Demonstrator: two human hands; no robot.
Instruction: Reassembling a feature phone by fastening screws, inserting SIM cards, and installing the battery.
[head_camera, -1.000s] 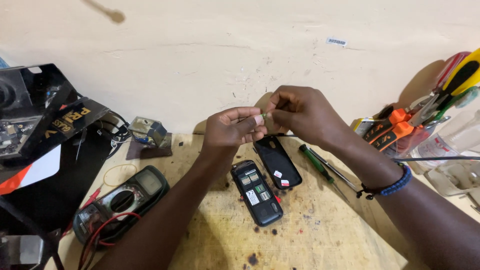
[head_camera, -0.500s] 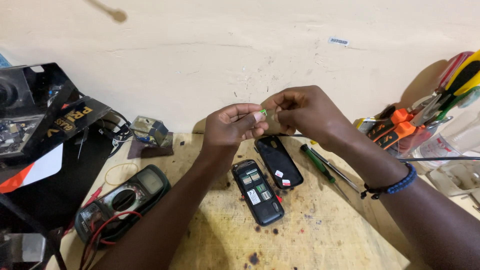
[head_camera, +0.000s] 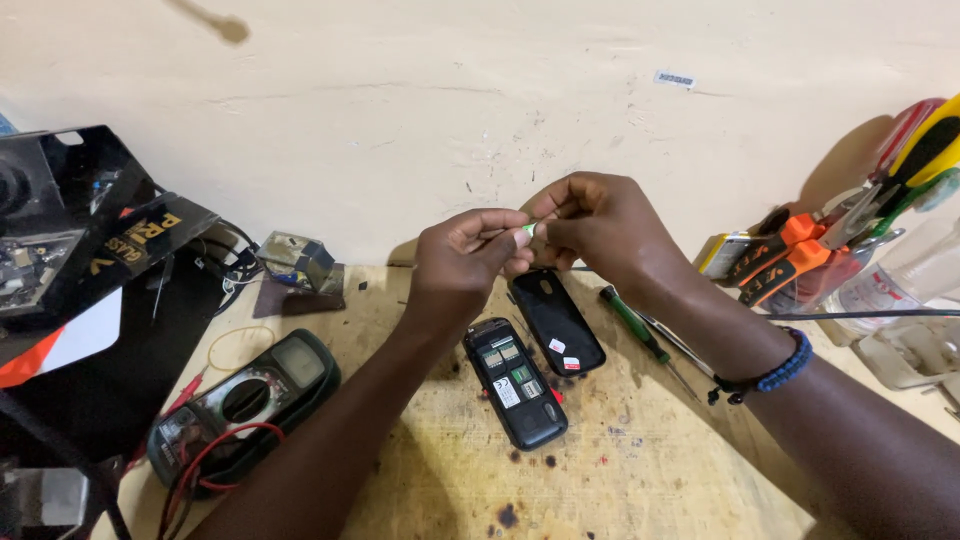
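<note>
In the head view, at centre frame, the left hand (head_camera: 462, 262) and right hand (head_camera: 598, 222) pinch together on a tiny green-edged piece (head_camera: 527, 229), perhaps a card, which could slip from the fingertips onto the opened phone (head_camera: 515, 382) below.

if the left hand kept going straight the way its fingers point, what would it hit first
The left hand points right and slightly up, straight at the right hand. The two already meet around a small white and green piece pinched between their fingertips, so it would likely press into those fingers first; depth is hard to judge.
</note>
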